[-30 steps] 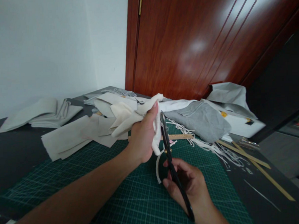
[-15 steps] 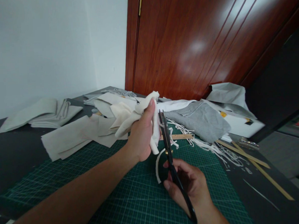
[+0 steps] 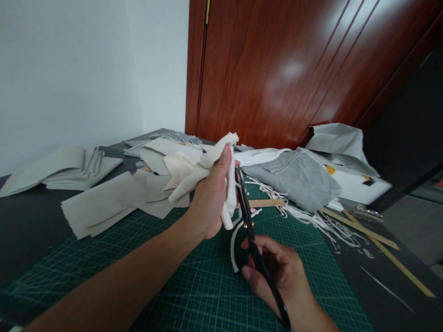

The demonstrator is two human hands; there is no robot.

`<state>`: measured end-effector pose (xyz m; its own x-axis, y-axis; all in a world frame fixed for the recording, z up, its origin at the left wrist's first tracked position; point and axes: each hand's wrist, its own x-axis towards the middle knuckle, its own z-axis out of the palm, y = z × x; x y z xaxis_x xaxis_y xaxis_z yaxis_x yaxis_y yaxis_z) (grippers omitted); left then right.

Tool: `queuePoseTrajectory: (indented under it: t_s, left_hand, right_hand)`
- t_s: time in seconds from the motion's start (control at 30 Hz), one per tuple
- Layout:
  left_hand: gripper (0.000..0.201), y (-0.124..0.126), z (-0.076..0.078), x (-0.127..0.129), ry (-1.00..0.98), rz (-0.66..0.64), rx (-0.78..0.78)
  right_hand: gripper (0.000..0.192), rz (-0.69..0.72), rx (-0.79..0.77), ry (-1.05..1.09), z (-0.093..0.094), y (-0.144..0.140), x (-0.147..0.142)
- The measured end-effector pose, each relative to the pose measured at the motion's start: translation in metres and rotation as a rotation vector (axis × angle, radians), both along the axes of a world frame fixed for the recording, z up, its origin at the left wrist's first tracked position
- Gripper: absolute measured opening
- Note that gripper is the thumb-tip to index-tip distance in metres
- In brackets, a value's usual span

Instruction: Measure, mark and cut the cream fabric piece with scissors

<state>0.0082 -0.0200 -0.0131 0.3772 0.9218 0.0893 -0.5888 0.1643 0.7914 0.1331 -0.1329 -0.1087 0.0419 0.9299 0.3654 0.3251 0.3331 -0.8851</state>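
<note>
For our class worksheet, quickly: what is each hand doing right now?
Left hand: closed around a bunched cream cloth, held above the mat.
Right hand: closed on black scissors, blades at the cloth's edge.

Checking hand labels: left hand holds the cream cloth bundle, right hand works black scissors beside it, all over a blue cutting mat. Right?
Not quite: the cutting mat is green with a grid, not blue, as the head view shows. The rest stands: the left hand holds the cream cloth bundle, and the right hand works the black scissors beside it.
</note>
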Motion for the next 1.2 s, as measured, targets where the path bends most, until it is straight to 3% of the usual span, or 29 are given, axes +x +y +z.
queuePoseTrajectory:
  t_s: [0.33,0.83,1.07,1.2]
  left_hand:
    - [0.063,0.005,-0.001,0.0,0.014,-0.025,-0.05]
    - [0.073,0.013,-0.006,-0.002,0.105,0.048,-0.015]
    - [0.06,0.01,-0.013,0.006,-0.007,0.08,-0.008]
    - [0.052,0.007,-0.02,0.009,-0.008,0.19,-0.001]
  right_hand:
    - [0.02,0.076,-0.085,0.063,-0.001,-0.003,0.001]
    - [0.015,0.121,-0.113,0.07,0.001,-0.003,0.002]
    - [0.012,0.104,-0.068,0.094,-0.002,-0.002,0.0]
    - [0.013,0.107,-0.074,0.112,-0.005,-0.003,0.001]
